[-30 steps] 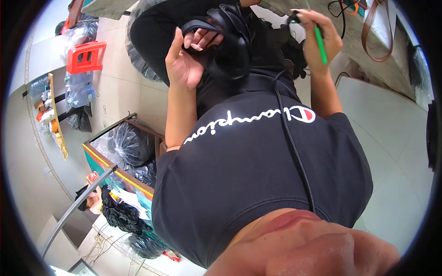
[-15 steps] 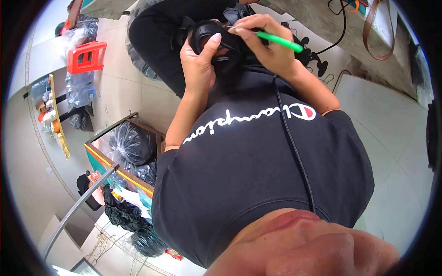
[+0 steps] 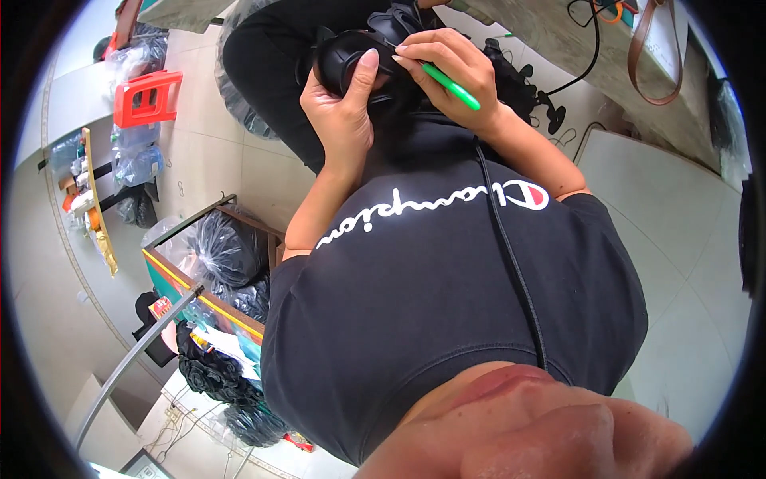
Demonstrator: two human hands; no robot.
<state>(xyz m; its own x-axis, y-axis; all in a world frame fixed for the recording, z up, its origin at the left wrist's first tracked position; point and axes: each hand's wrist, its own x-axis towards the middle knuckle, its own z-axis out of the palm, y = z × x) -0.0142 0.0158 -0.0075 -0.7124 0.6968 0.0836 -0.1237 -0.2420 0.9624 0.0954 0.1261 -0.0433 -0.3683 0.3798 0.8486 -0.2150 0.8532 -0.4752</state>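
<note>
My left hand (image 3: 341, 116) is closed around a black, glossy, curved piece (image 3: 339, 54), its thumb pressed on the near face; I cannot tell what kind of article it is. A thin-tipped hand tool with a bright green handle (image 3: 452, 86) is pinched in my right hand (image 3: 459, 68). The tool's slim shaft points left at the black piece's right side; whether the tip touches it cannot be made out. More dark pieces (image 3: 391, 25) lie just beyond my hands, over my lap.
A red plastic stool (image 3: 148, 97) stands on the left. Nearer is a crate-like frame (image 3: 171, 270) holding bagged black goods (image 3: 227, 247). A grey worktop (image 3: 606, 64) runs along the upper right, with a brown strap (image 3: 638, 64) hanging from it. A black cord (image 3: 511, 255) crosses my shirt.
The green-handled tool has swung steeper, its handle end dropping nearer and to the left. My left hand and the black piece have shifted slightly left.
</note>
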